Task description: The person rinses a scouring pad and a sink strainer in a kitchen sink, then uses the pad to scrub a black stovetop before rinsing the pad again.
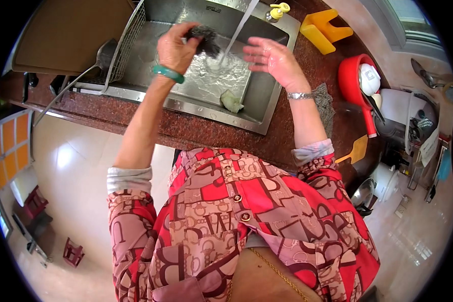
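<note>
Over a stainless steel sink (166, 99), my left hand (176, 47) holds a dark, wet cloth or scouring pad (207, 40) between thumb and fingers. A stream of running water (238, 29) falls just right of that pad and splashes on the sink's bottom. My right hand (275, 60), wet and with its fingers spread, is above the sink's right side and holds nothing. In the sink's near right part lies a pale green crumpled piece (231, 101), perhaps a vegetable leaf or a cloth; I cannot tell which.
A wire rack (126, 41) with a ladle (105, 54) stands at the left by a brown board (68, 34). Around the right side are a yellow-topped dispenser (277, 12), a yellow plastic stand (324, 30), a grey cloth (324, 107), a red pan (351, 81) and a yellow spatula (356, 150).
</note>
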